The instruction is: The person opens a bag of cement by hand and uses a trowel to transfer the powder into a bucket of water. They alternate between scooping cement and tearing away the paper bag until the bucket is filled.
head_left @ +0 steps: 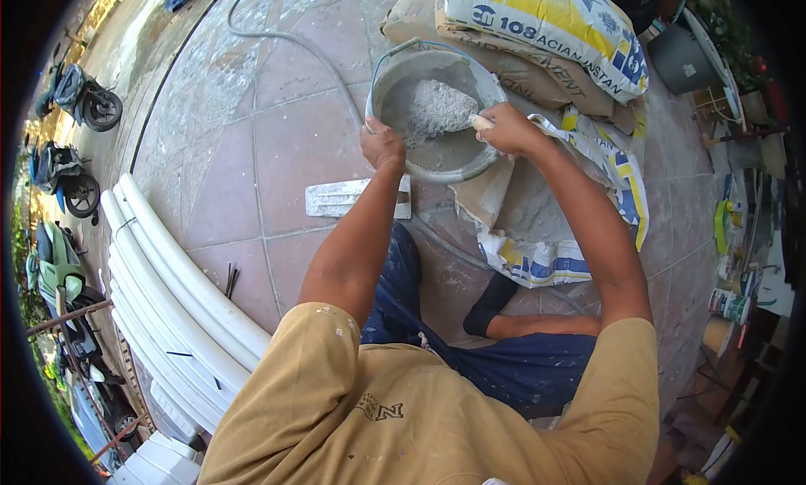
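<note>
My left hand (383,145) is closed on the near left rim of a grey bucket (449,176), where its blue-edged handle runs down. My right hand (509,129) grips the wooden handle (481,122) of a trowel. The blade, over the inside of the bucket, is hidden beneath a heap of grey powder (442,107). Wet-looking grey material lies in the bucket below. An opened bag (537,265) of grey powder (533,204) stands right of the bucket, under my right forearm. Near my left forearm, a flat plastering float (336,198) caked with white rests on the tiles.
Full bags (550,32) are stacked behind the bucket to the right. A grey hose (311,44) crosses the tiled floor (222,183). White pipes (168,275) lie on my left, with parked motorbikes (99,107) beyond. Buckets (684,57) and clutter line the right side.
</note>
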A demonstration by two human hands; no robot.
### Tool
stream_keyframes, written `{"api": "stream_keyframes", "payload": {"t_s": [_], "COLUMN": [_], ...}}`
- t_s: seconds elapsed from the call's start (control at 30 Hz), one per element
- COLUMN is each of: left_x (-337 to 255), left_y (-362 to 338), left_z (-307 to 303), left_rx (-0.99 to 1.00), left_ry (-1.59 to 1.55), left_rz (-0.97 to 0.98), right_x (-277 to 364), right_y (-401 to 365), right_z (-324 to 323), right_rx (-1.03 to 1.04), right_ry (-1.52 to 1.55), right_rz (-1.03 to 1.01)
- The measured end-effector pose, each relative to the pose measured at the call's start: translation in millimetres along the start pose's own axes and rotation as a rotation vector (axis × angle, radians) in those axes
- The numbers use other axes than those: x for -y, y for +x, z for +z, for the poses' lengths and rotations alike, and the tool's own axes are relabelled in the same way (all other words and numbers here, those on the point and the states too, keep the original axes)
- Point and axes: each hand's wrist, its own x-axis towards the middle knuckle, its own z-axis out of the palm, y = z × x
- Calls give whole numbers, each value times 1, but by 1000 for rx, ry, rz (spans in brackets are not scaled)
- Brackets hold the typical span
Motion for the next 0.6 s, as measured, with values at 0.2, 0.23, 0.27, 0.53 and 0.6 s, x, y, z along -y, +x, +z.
{"api": "stream_keyframes", "payload": {"t_s": [0.2,0.23,0.27,0.53,0.6], "left_x": [3,3,2,5,10], "left_y": [1,0,-1,2,6], "left_z": [1,0,-1,2,3], "left_rx": [-7,1,10,1,39], "left_ry": [-13,-22,-31,-1,-16], "left_rz": [28,26,26,16,38], "right_x": [3,4,3,11,3], "right_y": [-4,-5,-7,-47,-68], "right_z": [10,16,22,20,4], "right_rx": [-112,-133,-157,-417,-501], "right_ry": [-209,-273,-338,-631,-673], "right_rz": [-156,-153,-150,-335,-351]}}
